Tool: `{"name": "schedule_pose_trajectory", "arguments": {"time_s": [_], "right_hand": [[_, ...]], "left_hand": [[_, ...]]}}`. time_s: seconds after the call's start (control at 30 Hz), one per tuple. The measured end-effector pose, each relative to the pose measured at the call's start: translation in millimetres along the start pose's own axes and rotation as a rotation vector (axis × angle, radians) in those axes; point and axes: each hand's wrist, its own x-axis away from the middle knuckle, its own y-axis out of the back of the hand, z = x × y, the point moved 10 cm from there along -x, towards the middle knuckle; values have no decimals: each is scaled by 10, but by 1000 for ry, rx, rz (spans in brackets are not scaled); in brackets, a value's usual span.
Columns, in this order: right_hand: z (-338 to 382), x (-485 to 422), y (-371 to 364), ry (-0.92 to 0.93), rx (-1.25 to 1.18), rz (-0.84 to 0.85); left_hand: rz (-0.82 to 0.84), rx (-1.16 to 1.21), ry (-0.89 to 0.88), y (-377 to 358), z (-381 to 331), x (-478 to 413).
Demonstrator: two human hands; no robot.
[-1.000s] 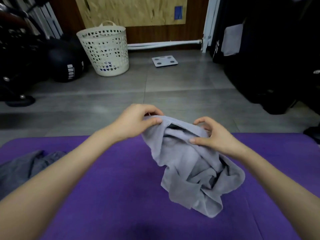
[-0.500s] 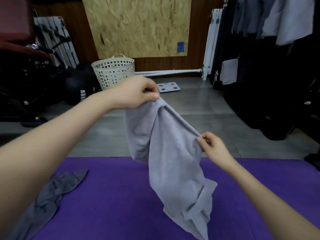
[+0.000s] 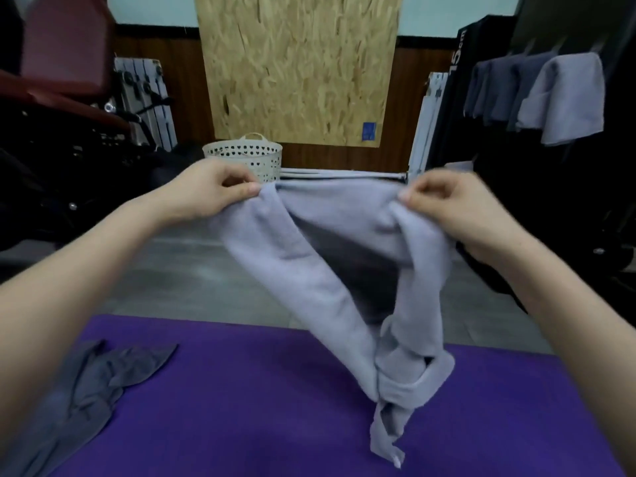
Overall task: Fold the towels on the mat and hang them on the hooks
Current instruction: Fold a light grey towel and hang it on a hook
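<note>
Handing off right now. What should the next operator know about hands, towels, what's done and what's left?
Left hand pinches one top corner of the light grey towel, right hand the other.
It hangs twisted, unfolded, above the purple mat.
A dark grey towel lies crumpled on the mat's left side.
Done: other towels hang at the right.
Left: fold and hang both.

A pale lavender-grey towel [image 3: 330, 270] against a solid purple mat [image 3: 241, 407], on which lies a darker slate-grey towel [image 3: 86, 383]. The cream laundry basket [image 3: 247, 156] is pierced with rows of small hearts and dots. The tan chipboard panel [image 3: 296, 63] is flecked with darker wood strands and carries a small blue label [image 3: 369, 131]. Dark brown wood panelling [image 3: 420, 108] sits beneath a pale mint wall [image 3: 151, 8]. The floor [image 3: 192, 280] is grey tile. At right, a light grey hung towel [image 3: 564, 98] beside dark blue-grey hung towels [image 3: 495, 87].
</note>
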Motion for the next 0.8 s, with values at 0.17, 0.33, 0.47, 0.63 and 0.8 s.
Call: {"name": "schedule_pose_trajectory", "arguments": {"time_s": [0.17,0.33,0.47,0.63,0.8], "right_hand": [[-395,650,-873,-242,-44,603],[-96,706,-1106,-316,-408,750],[-541,502,-1455,-389,-300,621],[-1401,680,-2434,-467,-23,596],[-1943,572,-3183,-470,142,532]], "left_hand": [[526,155,83,-427,417,554],[689,430,145,-296,578,745],[653,223,262,-403,1149,805],[673,-140,311,-1216,2105,1113],[626,-345,428,-1734,2928,1364]]}}
